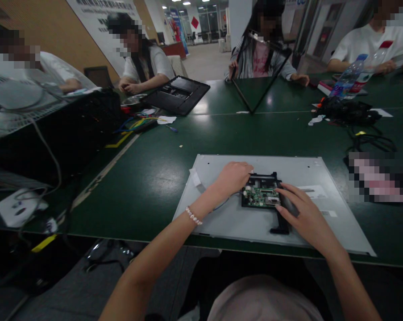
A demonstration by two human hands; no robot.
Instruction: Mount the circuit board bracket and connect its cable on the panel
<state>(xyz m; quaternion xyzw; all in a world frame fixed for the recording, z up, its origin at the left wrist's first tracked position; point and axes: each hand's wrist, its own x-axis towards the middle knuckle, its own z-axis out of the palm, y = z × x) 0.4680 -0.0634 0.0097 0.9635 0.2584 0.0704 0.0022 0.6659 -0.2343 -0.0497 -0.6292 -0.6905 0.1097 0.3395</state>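
A black plastic bracket [283, 224] carrying a green circuit board [259, 196] lies on the pale metal back of a flat display panel [218, 223]. My left hand [233, 178] is closed at the bracket's far left corner, its fingertips partly hidden. On the right side, my right hand [303, 211] grips the bracket's edge between thumb and fingers, close to the board. A thin cable runs from the board under my left wrist. A white strip [196, 177] sticks up at the panel's left edge.
Across the green table [147, 178], a person holds a black frame [251, 100]. A black monitor housing [183, 93] and coloured wires [137, 125] lie at the far left. Bottles [350, 76], black cables [371, 140] and a pink phone-like object [377, 178] are on the right.
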